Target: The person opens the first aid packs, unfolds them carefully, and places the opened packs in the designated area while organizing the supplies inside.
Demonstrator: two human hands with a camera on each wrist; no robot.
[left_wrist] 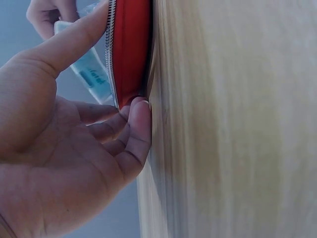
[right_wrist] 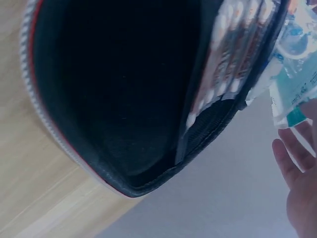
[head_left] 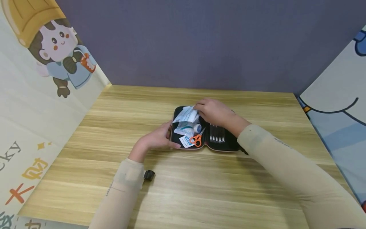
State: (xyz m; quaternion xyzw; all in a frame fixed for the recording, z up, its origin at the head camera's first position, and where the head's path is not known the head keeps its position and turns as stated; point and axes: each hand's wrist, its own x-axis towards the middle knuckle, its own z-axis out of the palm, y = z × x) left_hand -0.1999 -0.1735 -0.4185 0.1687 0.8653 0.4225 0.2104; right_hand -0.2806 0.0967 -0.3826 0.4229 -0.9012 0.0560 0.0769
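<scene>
Wears beige sleeves (head_left: pixel 117 194) on both forearms, nearest, with a small black object (head_left: pixel 149 175) at the left cuff. A little further in, grips the left end of the unfolded case (head_left: pixel 231 145) with the left hand (head_left: pixel 155 137), thumb over the zipped rim, fingers curled in against the red shell. Has the case lying near the middle of the table (head_left: pixel 177 187), both halves spread. Contains, in the left half, from the front: a white and blue card (head_left: pixel 184 141), orange-handled scissors (head_left: pixel 199 137), a clear bag (head_left: pixel 183 131) and a small round roll (head_left: pixel 197 128); in the right half, cotton swabs (right_wrist: pixel 220 59). Over the far part of the left half, apparently pinches a pale blue packet (head_left: pixel 186 114) with the right hand (head_left: pixel 214 112); shows some fingertips apart in the right wrist view, but cannot tell the thumb's exact place.

Could drag the clear bag along with the packet, given the overlap, through a quick pull. Might also tip out the scissors by letting the left half tilt.

Beneath, pale streaked wood grain; behind, a plain blue-grey partition (head_left: pixel 200 44); on either side, cartoon-printed panels (head_left: pixel 63 57).
</scene>
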